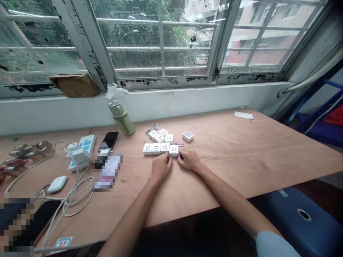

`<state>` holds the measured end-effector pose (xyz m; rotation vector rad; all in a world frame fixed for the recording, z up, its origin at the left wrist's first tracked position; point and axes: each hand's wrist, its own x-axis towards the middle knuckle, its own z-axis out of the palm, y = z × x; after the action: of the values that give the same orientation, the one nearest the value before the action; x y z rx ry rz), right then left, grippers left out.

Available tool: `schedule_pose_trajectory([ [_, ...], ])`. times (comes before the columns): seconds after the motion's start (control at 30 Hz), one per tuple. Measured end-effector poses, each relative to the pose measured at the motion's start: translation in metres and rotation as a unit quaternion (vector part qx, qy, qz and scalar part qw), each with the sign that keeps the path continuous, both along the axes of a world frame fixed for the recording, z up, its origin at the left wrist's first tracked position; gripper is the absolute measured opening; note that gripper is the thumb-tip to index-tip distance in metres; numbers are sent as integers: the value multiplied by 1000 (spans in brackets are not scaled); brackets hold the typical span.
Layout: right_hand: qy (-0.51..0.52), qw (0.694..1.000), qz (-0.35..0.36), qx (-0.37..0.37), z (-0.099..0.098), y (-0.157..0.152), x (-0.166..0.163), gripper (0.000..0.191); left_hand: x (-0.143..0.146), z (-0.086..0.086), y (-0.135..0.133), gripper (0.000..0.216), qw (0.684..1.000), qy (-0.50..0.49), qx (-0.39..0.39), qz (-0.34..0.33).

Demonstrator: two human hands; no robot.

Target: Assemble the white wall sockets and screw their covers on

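Several small white socket adapters [160,142] lie in two rows on the wooden table [241,157]. My left hand [161,167] and my right hand [188,159] rest on the table just in front of the nearest row, fingers curled. Both sit close to the rightmost adapter [174,150]; the fingertips seem to touch it or something small beside it, which I cannot make out. A white open-topped shell [188,136] lies apart to the right, and a thin pink-tipped tool [180,144] lies behind the adapter.
A green bottle [122,118] stands behind the adapters. To the left are a black phone [108,141], a power strip with chargers [81,151], a white mouse [57,184] and loose cables [72,200]. A blue stool [300,214] is at lower right. A paper slip [243,115] lies far right.
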<state>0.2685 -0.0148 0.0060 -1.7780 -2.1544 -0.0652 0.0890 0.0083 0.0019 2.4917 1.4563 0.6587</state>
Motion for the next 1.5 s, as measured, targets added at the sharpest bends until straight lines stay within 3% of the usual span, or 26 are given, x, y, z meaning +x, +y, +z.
schedule_pose_trajectory([
  [0.2,12,999,32,20,-1,-1,2,13,1,-1,0,20,1000,20,11,-5],
  [0.8,12,1000,-8,3,-7,4,-1,17,9,0,7,22,997,73,-9,16],
  [1.13,15,999,-48,2,-8,4,-3,19,13,3,9,21,997,80,-15,16],
  [1.4,-2,989,-138,52,-8,22,10,40,12,-1,8,20,998,64,2,8],
  [1.5,-8,988,-143,57,-13,31,14,38,12,-1,8,20,998,63,1,10],
])
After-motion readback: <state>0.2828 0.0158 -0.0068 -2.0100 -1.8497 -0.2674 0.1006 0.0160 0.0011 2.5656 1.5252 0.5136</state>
